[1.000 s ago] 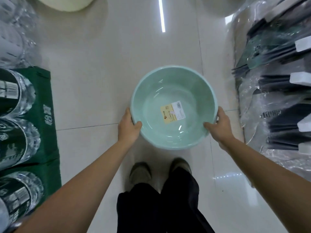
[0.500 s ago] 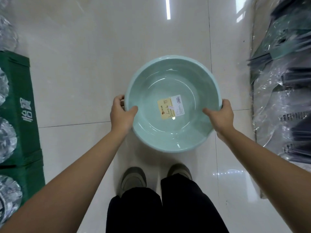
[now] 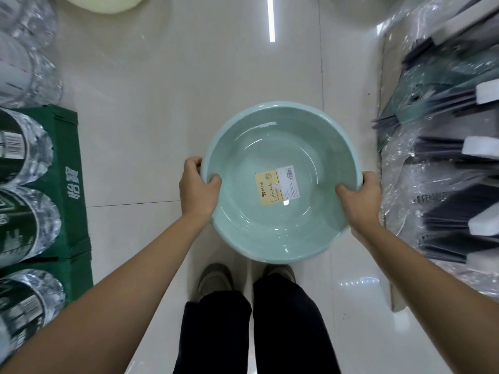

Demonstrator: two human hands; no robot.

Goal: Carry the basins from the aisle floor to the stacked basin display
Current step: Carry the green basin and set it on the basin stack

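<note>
Basin (image 3: 280,147), round and pale mint green, is held level and mouth up in front of the person, above a glossy cream tiled floor (image 3: 167,85). A rectangular paper label (image 3: 277,185), part yellow and part white with a barcode, is stuck on the inside bottom of the basin.

The left hand (image 3: 197,190) grasps the basin's left rim: the thumb hooks over the edge onto the inner wall, and the other fingers curl under the outside of the rim. The right hand (image 3: 357,198) grips the opposite, right rim the same way, thumb lying inside the bowl, fingers wrapped beneath the lip. Both hands are closed firmly on the rim. Both bare forearms stretch forward from the lower corners, angled inward toward the basin.

Directly below the basin, two legs in dark trousers (image 3: 253,327) and the toes of two grey-beige shoes (image 3: 214,279) stand on the tiles.

Along the left edge, shrink-wrapped packs of water bottles (image 3: 24,211) sit against a green carton (image 3: 70,184). Along the right edge lie plastic-wrapped bundles of dark flat goods (image 3: 442,201) with white end blocks. A cream-coloured rounded object (image 3: 110,2) shows partly at the top edge.
</note>
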